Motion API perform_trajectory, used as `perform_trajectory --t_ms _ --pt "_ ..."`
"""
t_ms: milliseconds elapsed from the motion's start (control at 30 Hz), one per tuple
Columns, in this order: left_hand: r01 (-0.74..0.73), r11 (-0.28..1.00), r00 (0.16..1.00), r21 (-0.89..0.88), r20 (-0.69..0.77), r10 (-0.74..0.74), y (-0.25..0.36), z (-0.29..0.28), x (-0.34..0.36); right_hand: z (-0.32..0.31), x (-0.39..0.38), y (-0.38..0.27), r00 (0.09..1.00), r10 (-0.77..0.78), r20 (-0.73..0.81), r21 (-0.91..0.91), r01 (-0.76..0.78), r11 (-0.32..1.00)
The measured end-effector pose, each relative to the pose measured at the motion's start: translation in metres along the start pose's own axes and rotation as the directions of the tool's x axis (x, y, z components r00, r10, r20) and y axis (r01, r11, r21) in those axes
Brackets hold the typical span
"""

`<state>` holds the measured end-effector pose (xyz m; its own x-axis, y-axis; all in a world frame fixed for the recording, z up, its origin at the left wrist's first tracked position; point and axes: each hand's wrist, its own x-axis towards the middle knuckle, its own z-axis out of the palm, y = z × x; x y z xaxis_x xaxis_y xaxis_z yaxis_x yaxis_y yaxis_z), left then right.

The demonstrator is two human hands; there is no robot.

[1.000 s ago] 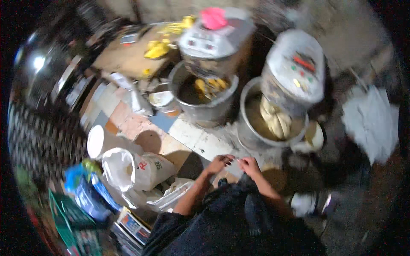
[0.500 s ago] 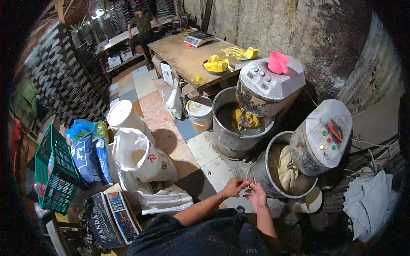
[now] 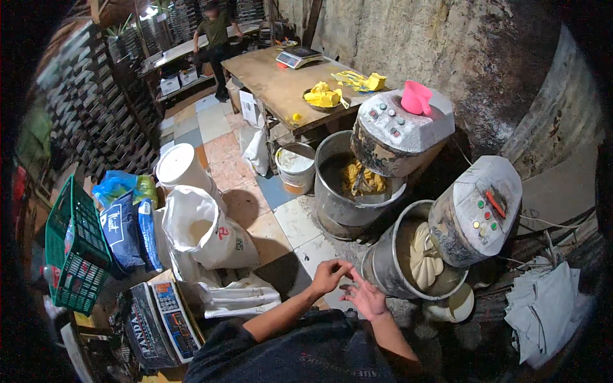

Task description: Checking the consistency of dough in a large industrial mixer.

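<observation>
In the head view, just below centre, the left hand (image 3: 332,277) is half curled, its fingertips meeting the fingers of the right hand (image 3: 367,299), which is spread wide with palm partly showing. Whether anything small is pinched between them cannot be told. Just right of them stands a metal bowl (image 3: 378,267) with pale dough (image 3: 425,258) inside, partly hidden under a mixer head (image 3: 476,210) bearing coloured buttons and a red strip.

Writing shows mostly at the left: a white sack (image 3: 237,250) left of centre has red and dark print, bent by its folds; a dark blue bag (image 3: 120,231) carries white lettering; a black package (image 3: 145,327) at lower left has large pale capitals. Faint letters cross the dark shirt (image 3: 287,348) at the bottom edge. Print on a white sheet (image 3: 248,107) at upper centre-left is too small to read.

Yellow dough (image 3: 364,179) is partly covered by the other mixer (image 3: 402,131). A person (image 3: 216,48) at upper left is small and blurred. A green crate (image 3: 80,246) at far left falls into the dim rim.
</observation>
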<state>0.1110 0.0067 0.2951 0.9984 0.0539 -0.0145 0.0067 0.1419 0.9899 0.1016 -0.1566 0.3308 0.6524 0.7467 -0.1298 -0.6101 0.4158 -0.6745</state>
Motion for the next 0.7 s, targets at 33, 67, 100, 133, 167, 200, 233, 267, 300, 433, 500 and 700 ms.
perform_trajectory --t_ms 33,67,100,133,167,200,233,267,300,433,500,700 --pt "0.089 0.984 0.995 0.156 -0.047 -0.083 0.013 0.006 0.003 0.005 0.003 0.002 0.995 -0.051 -0.080 -0.049 0.047 0.998" --pt "0.083 0.987 0.995 0.139 -0.073 -0.074 0.021 0.015 0.004 0.015 0.008 -0.001 0.989 -0.080 -0.122 -0.104 0.067 0.992" --pt "0.072 0.990 0.993 0.122 -0.097 -0.060 0.025 0.021 0.007 0.025 0.014 -0.008 0.990 -0.072 -0.121 -0.106 0.060 0.993" --pt "0.073 0.990 0.993 0.117 -0.103 -0.061 0.023 0.027 0.007 0.035 0.020 -0.016 0.972 -0.099 -0.211 -0.210 0.054 0.976" --pt "0.070 0.995 0.993 0.076 -0.102 -0.062 0.021 0.031 0.009 0.040 0.025 -0.021 0.948 -0.137 -0.288 -0.314 0.041 0.948" --pt "0.064 0.997 0.994 0.035 -0.095 -0.060 0.023 0.034 0.012 0.023 0.031 -0.017 0.945 -0.191 -0.265 -0.417 0.066 0.907" --pt "0.056 0.998 0.994 0.033 -0.098 -0.052 0.025 0.037 0.015 0.010 0.033 -0.014 0.947 -0.193 -0.258 -0.423 0.069 0.903" --pt "-0.048 0.995 0.993 0.089 -0.100 0.057 0.031 0.039 0.015 0.009 0.035 -0.014 0.942 -0.249 -0.225 -0.459 0.123 0.880" --pt "-0.152 0.978 0.982 0.144 -0.088 0.165 0.044 0.042 0.015 0.013 0.037 -0.017 0.931 -0.310 -0.195 -0.493 0.180 0.851" --pt "-0.203 0.949 0.977 0.241 -0.019 0.213 0.078 0.045 0.005 0.033 0.041 -0.040 0.905 -0.327 -0.271 -0.490 0.163 0.857" --pt "-0.211 0.947 0.976 0.242 -0.001 0.218 0.085 0.045 0.006 0.039 0.043 -0.051 0.892 -0.382 -0.243 -0.557 0.194 0.808" --pt "-0.330 0.924 0.943 0.194 0.014 0.334 0.083 0.042 0.011 0.033 0.035 -0.043 0.856 -0.488 -0.171 -0.597 0.303 0.742"
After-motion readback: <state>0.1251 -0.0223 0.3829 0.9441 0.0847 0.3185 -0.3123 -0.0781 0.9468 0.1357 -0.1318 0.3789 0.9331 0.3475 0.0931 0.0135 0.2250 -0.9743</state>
